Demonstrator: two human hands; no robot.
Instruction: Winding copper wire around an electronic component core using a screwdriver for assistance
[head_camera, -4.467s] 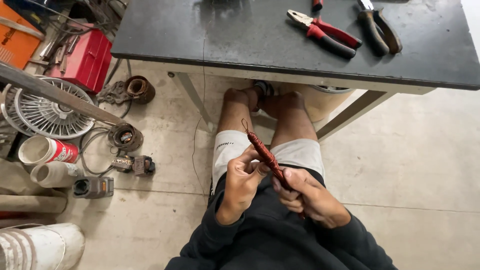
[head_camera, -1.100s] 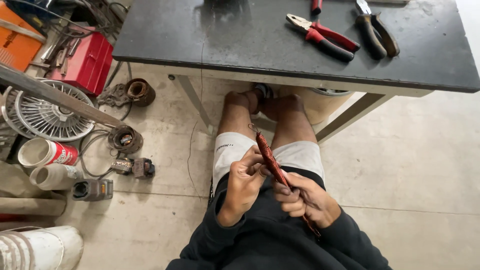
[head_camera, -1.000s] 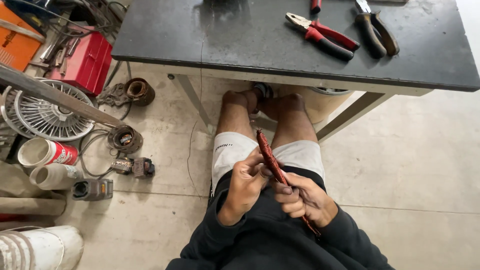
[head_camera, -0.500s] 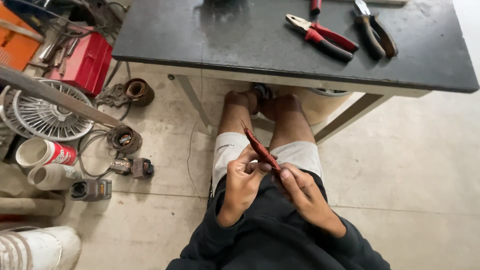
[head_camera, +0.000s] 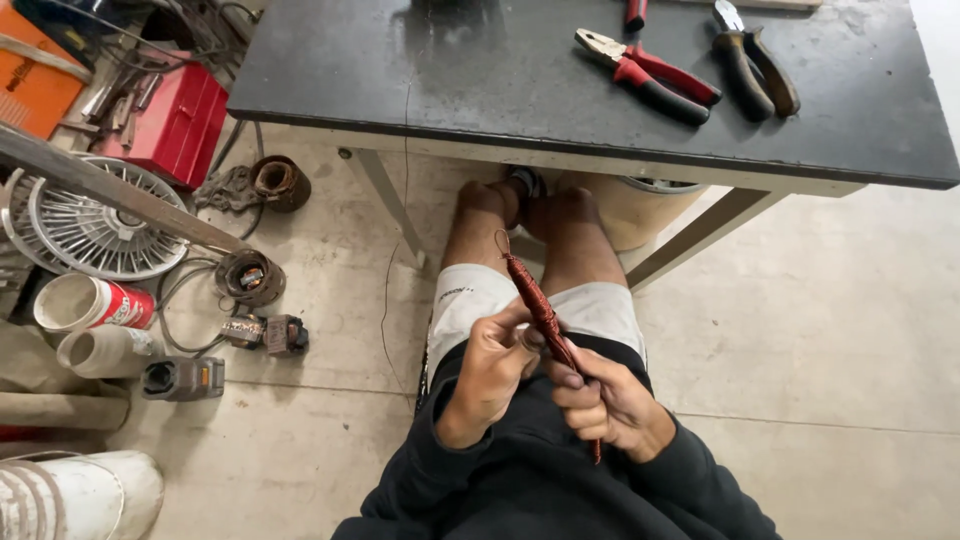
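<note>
Down in the lap, both hands hold one long thin bundle of copper wire (head_camera: 540, 312), reddish brown and wound tight like a stick. It slants from a small loop at the top, over the knees, down to a thin tip near the dark sweater (head_camera: 520, 490). The left hand (head_camera: 487, 375) is curled around the middle of the bundle, with its thumb and first fingers pinched on the wire from the left side. The right hand (head_camera: 605, 400) is closed lower down, and the bundle runs through its bent fingers (head_camera: 572, 380) and pokes out below them. The two hands are touching each other, or very close; it is hard to tell just where one grip ends. A bit of the bundle shows between the two thumbs. The person sits with bare knees under a dark table (head_camera: 480, 80). On the table lie red pliers (head_camera: 648, 75) and, just beside them, black pliers (head_camera: 755, 60), well apart from the hands. On the floor to the left are a round fan grille (head_camera: 95, 225), a red toolbox (head_camera: 175, 120), a small motor coil (head_camera: 250, 278) and a white tube with a red band (head_camera: 85, 303)
</note>
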